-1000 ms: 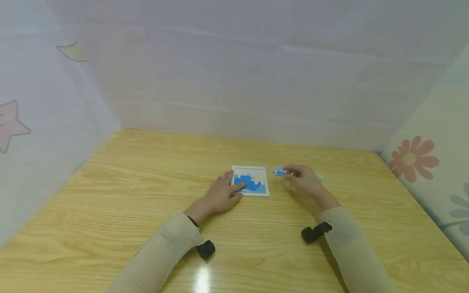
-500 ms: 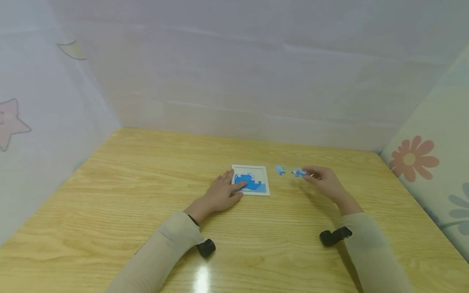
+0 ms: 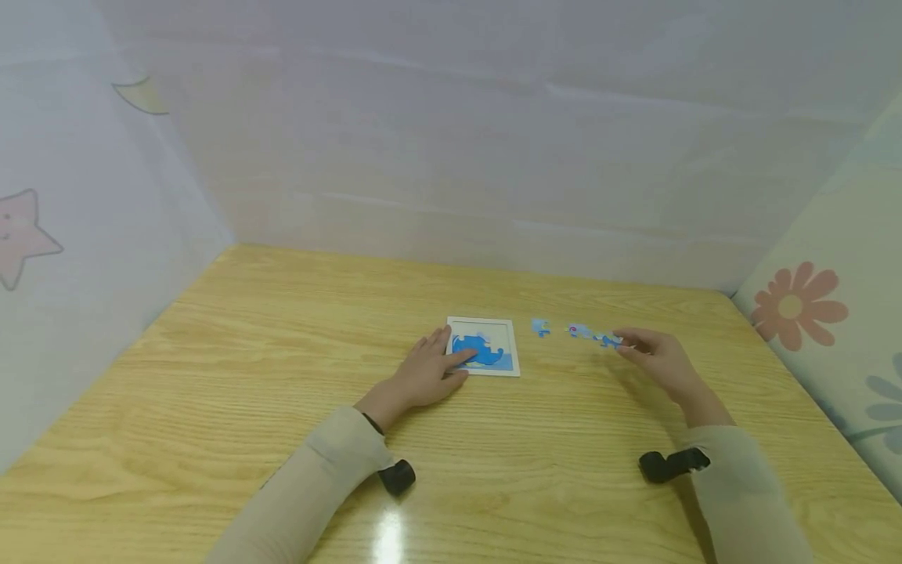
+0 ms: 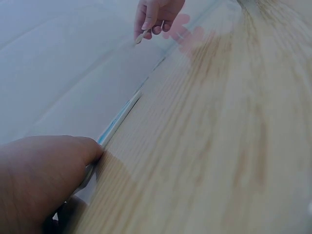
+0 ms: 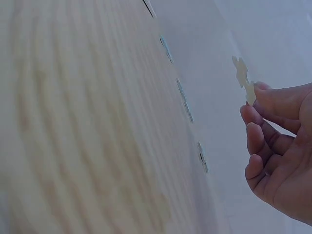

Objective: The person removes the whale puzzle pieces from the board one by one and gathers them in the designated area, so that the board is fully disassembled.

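My left hand (image 3: 419,372) lies with extended fingers over the left side of a white-rimmed puzzle tray (image 3: 517,352); its index finger touches the blue elephant picture (image 3: 481,345) inside. Off to the right of the tray, my right hand (image 3: 662,360) pinches a blue jigsaw piece (image 3: 609,341) between thumb and fingertips. In the right wrist view that jigsaw piece (image 5: 241,73) is held up off the table, its pale side showing. The left wrist view has the tray's edge (image 4: 122,117) by the left hand (image 4: 44,175).
Two loose jigsaw pieces, one (image 3: 539,327) nearer the tray and another (image 3: 578,330) further right, lie on the wooden table (image 3: 317,313). A third loose piece (image 5: 203,157) shows in the right wrist view. A pale cloth wall (image 3: 451,157) rises behind the table.
My right hand has moved rightward with the pinched jigsaw piece, uncovering loose pieces nearer the tray and covering the yellow-flowered one. My left hand has stayed on the tray.
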`<state>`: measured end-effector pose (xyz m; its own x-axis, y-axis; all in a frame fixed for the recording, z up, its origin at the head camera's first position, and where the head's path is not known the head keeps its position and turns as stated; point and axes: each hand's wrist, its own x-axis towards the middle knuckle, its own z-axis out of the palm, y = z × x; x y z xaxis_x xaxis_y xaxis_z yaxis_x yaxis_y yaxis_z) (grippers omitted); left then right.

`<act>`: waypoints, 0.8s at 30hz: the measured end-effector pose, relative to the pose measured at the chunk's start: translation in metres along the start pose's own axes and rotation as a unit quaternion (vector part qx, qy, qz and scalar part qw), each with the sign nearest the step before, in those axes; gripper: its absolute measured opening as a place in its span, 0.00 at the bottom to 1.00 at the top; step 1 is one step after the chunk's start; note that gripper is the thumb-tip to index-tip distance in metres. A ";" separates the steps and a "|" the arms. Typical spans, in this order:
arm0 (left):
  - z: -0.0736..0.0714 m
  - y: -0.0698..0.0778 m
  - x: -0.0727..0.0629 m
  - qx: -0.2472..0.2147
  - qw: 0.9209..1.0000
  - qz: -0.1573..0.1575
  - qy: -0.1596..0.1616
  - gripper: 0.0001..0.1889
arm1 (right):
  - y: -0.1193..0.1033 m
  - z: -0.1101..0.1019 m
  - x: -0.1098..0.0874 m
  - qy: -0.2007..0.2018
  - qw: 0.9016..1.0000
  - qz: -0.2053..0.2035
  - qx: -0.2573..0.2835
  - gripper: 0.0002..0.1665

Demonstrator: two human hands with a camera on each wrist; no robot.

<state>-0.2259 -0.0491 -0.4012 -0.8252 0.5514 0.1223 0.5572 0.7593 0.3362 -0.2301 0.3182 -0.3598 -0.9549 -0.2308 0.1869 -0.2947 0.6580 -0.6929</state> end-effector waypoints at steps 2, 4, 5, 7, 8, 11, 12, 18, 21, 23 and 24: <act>0.000 0.000 0.000 0.000 1.000 0.002 0.002 0.23 | 0.003 -0.003 -0.002 0.002 1.000 0.006 0.003 0.23; 0.000 0.001 0.000 0.002 1.000 0.003 0.002 0.23 | 0.007 -0.005 -0.004 0.002 1.000 0.013 0.010 0.24; -0.001 0.001 -0.001 0.002 1.000 0.003 0.003 0.23 | 0.009 -0.006 -0.006 0.002 1.000 0.014 0.013 0.24; -0.001 0.001 0.000 0.003 1.000 0.003 0.003 0.23 | 0.013 -0.008 -0.008 0.003 1.000 0.016 0.018 0.25; -0.001 0.001 0.000 0.002 1.000 0.003 0.002 0.23 | 0.015 -0.009 -0.010 0.004 1.000 0.017 0.020 0.25; -0.002 0.002 0.000 0.001 1.000 0.003 0.000 0.23 | 0.020 -0.011 -0.013 0.005 0.999 0.025 0.026 0.25; -0.002 0.002 0.000 0.001 1.000 0.002 -0.001 0.23 | 0.022 -0.012 -0.014 0.004 0.999 0.027 0.027 0.26; -0.002 0.002 0.000 0.002 1.000 -0.002 -0.003 0.23 | 0.029 -0.013 -0.017 -0.011 0.997 0.059 0.043 0.26; -0.002 0.002 0.000 0.002 1.000 -0.003 -0.002 0.23 | 0.032 -0.014 -0.018 -0.028 0.995 0.086 0.040 0.28; -0.002 0.002 0.000 0.001 1.000 -0.003 -0.001 0.23 | 0.034 -0.014 -0.019 -0.036 0.994 0.099 0.038 0.29; -0.002 0.002 -0.001 0.000 1.000 -0.003 0.000 0.23 | 0.035 -0.013 -0.019 -0.038 0.993 0.102 0.035 0.29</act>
<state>-0.2245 -0.0486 -0.3991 -0.8280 0.5477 0.1200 0.5530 0.7622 0.3367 -0.2230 0.3551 -0.3780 -0.9882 -0.1525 -0.0143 -0.0888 0.6464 -0.7578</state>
